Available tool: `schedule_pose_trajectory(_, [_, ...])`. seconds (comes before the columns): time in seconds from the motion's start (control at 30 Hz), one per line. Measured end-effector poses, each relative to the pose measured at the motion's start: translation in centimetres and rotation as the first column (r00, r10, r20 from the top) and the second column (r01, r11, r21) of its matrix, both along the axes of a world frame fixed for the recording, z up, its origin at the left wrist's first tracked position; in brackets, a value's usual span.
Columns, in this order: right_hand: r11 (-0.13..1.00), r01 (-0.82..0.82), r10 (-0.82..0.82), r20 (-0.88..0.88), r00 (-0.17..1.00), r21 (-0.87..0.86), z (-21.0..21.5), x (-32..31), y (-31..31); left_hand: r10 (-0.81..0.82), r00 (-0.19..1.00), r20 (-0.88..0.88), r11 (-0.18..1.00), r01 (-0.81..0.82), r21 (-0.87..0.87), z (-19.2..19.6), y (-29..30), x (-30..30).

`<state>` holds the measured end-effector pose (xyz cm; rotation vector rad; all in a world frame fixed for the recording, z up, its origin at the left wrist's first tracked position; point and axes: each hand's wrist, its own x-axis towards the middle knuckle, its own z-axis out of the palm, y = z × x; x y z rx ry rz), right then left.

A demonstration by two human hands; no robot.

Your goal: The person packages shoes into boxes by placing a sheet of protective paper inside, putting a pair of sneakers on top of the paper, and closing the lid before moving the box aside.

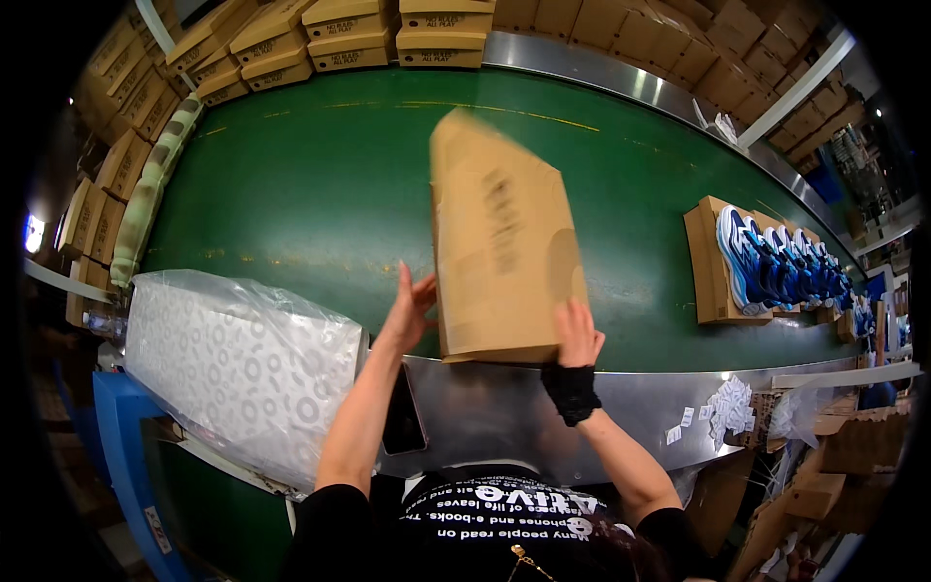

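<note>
A brown cardboard box (509,252) with smeared dark print is tilted in front of me at the near edge of the green belt, its far end blurred by motion. My right hand (577,335), with a black band at the wrist, grips its near right corner. At the box's left side is my left hand (412,306), fingers stretched apart; whether it touches the side I cannot tell. A dark phone (404,415) lies on the metal ledge (485,407) beside my left forearm.
On the left, a plastic bag covers patterned white paper (242,359). Blue-and-white shoes (752,262) sit in open boxes on the right of the green belt (320,184). Stacked shoe boxes (349,53) line the far edge. Small white slips (729,407) lie at the right.
</note>
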<state>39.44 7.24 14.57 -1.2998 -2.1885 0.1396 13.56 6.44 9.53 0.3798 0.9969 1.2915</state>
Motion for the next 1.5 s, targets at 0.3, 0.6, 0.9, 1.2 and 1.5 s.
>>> schedule_pose_trajectory(0.3, [0.953, -0.112, -0.001, 0.372, 0.928, 0.281, -4.3, 2.1, -0.9, 0.246, 0.905, -0.347, 0.966, -0.260, 0.006, -0.1, 0.2, 4.8])
schedule_pose_trajectory(0.6, [0.943, -0.303, 0.242, 0.340, 0.909, 0.138, 6.2, 1.0, 2.7, -0.081, 0.987, 0.141, 0.996, 0.075, 0.049, 4.5, 2.5, 1.5])
schedule_pose_trajectory(0.9, [0.971, -0.235, 0.237, -0.033, 0.971, 0.051, 7.4, 2.6, 1.2, 0.274, 0.946, 0.172, 0.945, -0.298, 0.136, 15.0, -8.5, -4.2])
schedule_pose_trajectory(1.2, [0.845, -0.067, 0.351, 0.455, 0.818, -0.531, -5.6, 9.6, -7.4, 0.826, 0.554, 0.106, 0.539, -0.830, 0.143, 16.9, -28.6, -6.9])
schedule_pose_trajectory(1.5, [0.896, -0.190, 0.340, 0.346, 0.874, -0.401, -6.5, 8.0, -6.5, 0.979, -0.134, 0.156, -0.119, -0.988, -0.100, 9.1, -44.8, -6.6])
